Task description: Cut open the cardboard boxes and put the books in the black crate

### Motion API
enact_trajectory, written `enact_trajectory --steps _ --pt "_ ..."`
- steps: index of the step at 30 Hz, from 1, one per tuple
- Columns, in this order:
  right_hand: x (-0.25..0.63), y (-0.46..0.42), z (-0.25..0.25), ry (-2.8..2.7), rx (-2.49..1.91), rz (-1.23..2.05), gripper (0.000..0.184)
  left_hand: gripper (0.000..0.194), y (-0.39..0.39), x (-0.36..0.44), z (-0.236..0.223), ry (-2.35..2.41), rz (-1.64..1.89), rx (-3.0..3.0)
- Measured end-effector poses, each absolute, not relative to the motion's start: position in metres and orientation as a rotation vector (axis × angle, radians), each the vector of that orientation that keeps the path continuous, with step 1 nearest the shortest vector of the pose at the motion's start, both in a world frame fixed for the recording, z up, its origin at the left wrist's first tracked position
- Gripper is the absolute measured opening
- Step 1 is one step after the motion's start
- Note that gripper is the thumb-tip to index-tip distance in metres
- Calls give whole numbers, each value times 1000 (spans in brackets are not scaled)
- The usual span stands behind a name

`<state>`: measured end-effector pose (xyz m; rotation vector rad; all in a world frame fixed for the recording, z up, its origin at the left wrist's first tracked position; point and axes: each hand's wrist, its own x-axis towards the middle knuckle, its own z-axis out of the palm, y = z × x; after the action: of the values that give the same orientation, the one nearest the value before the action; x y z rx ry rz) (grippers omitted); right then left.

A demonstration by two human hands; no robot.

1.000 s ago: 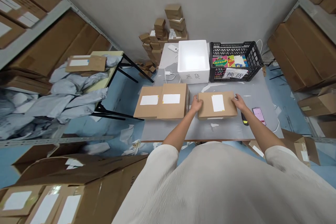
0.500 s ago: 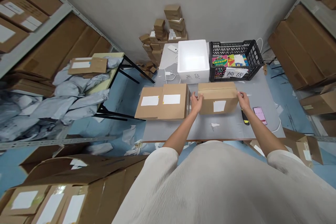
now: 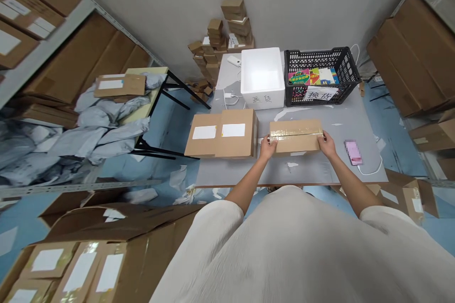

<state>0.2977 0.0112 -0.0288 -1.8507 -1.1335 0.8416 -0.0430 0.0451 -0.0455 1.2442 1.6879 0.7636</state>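
A brown cardboard box [image 3: 295,137] with clear tape along a seam is between my two hands over the grey table. My left hand [image 3: 267,147] grips its left end, fingers at the side and thumb near the front. At the opposite end, my right hand [image 3: 326,145] is closed on the right edge. A bit of white label shows low on the box's front. Left of my left hand stand two labelled cardboard boxes, a nearer one [image 3: 236,144] and one beside it [image 3: 201,146].
Behind the box stand a white foam bin [image 3: 265,101] and a black crate [image 3: 346,83] holding colourful packs. A phone [image 3: 353,153] with a cable lies to the right on the table [image 3: 313,173]. Grey parcels [image 3: 81,142] fill the left side; a large open carton [image 3: 156,241] is lower left.
The box has been tilted between my hands, so its taped side now faces up and its label has turned down toward the front. Both hands keep their hold.
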Motion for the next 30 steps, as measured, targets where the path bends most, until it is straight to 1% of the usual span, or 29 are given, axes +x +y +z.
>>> enact_trajectory --steps 6,11,19,25,28,30 --pt "305 18 -35 -1091 -1771 937 74 63 46 -39 -46 1657 782 1261" --pt "306 11 -36 -1152 -1748 912 73 56 35 -37 -42 1674 758 1364" --pt "294 4 -30 -1161 -1779 830 68 57 29 -42 -36 1630 727 1424" --pt "298 -7 -22 -1022 -1759 918 66 57 23 -39 -33 1520 801 1375" --pt "305 -7 -13 -997 -1747 927 69 67 31 -34 -26 1442 827 1300" --pt "311 0 -8 -1005 -1707 904 81 81 40 -31 -20 1453 858 1280"
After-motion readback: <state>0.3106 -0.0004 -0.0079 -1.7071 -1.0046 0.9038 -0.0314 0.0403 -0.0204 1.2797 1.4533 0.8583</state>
